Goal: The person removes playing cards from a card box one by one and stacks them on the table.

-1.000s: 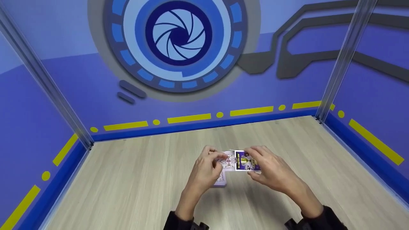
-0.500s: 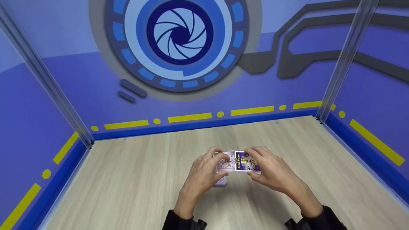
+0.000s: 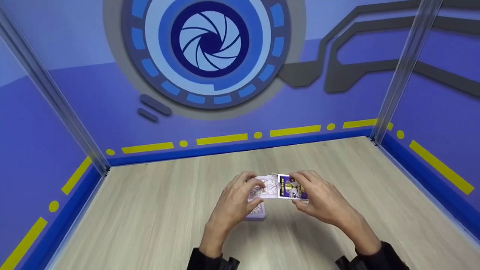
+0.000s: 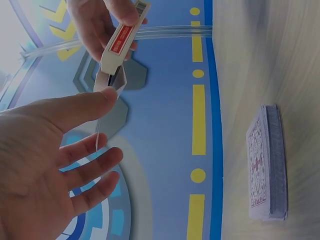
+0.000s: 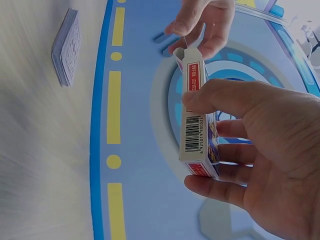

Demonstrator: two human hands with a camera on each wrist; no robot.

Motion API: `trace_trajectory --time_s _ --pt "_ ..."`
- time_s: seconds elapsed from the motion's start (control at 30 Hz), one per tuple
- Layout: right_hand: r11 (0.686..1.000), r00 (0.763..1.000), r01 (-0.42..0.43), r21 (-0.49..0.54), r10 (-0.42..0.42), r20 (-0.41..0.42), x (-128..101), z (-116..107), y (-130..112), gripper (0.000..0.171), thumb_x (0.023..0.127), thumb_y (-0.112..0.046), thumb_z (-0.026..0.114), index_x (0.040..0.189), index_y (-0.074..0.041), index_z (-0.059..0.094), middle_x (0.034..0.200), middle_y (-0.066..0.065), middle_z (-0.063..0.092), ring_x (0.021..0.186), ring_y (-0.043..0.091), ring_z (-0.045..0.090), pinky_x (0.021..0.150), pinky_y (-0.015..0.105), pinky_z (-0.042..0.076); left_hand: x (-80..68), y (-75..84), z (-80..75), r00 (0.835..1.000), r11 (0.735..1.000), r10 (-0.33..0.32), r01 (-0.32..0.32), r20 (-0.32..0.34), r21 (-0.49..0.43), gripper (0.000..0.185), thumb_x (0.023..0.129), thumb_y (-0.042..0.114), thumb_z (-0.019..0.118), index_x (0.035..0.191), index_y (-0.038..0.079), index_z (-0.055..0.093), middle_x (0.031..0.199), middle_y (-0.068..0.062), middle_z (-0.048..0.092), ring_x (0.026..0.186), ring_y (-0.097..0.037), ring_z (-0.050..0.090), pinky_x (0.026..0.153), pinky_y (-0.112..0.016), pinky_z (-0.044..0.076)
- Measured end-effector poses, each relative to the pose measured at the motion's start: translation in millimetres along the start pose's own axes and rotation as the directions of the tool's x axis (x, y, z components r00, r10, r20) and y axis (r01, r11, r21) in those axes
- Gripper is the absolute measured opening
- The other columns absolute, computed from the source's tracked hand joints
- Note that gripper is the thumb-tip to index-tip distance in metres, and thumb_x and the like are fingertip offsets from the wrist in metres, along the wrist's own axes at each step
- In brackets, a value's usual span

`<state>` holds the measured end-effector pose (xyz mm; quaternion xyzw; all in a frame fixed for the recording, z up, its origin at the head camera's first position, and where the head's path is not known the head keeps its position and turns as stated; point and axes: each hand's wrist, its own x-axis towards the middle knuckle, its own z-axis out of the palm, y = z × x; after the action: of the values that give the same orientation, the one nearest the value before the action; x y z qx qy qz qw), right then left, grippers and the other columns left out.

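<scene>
The right hand [image 3: 321,198] grips a small printed box [image 3: 288,186] by its sides, holding it above the counter [image 3: 157,217]. The left hand [image 3: 230,204] pinches a thin card [image 3: 270,186] between thumb and fingers; the card reaches the box's mouth, though how far it goes in I cannot tell. A stack of cards [image 4: 267,162] lies on the counter, patterned back up, below the left hand.
</scene>
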<state>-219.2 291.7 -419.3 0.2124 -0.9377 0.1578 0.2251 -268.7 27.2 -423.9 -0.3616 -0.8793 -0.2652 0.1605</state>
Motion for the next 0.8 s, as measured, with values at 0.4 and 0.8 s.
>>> trace_trajectory --time_s 0.4,0.8 --pt "0.998 0.998 -0.054 0.010 0.055 -0.017 -0.7 -5.4 8.9 0.064 0.079 -0.016 0.085 0.136 -0.003 0.060 0.131 0.012 0.061 0.112 0.024 0.059 0.079 0.042 0.053 -2.1 -17.0 -12.7 0.998 0.998 -0.026 0.023 -0.052 -0.065 0.032 0.086 0.020 0.085 0.114 0.016 0.071 0.134 -0.005 0.061 0.127 -0.024 0.053 0.109 -0.046 0.041" --pt "0.996 0.995 -0.089 0.030 0.090 -0.037 -1.4 -9.7 11.3 0.066 0.079 -0.016 0.086 0.137 -0.003 0.058 0.132 0.014 0.061 0.110 0.026 0.059 0.080 0.043 0.054 -5.8 -28.1 -11.2 0.996 0.991 -0.088 0.090 0.024 -0.095 0.028 0.087 0.016 0.084 0.111 0.013 0.070 0.131 -0.005 0.061 0.125 -0.024 0.055 0.107 -0.048 0.044"
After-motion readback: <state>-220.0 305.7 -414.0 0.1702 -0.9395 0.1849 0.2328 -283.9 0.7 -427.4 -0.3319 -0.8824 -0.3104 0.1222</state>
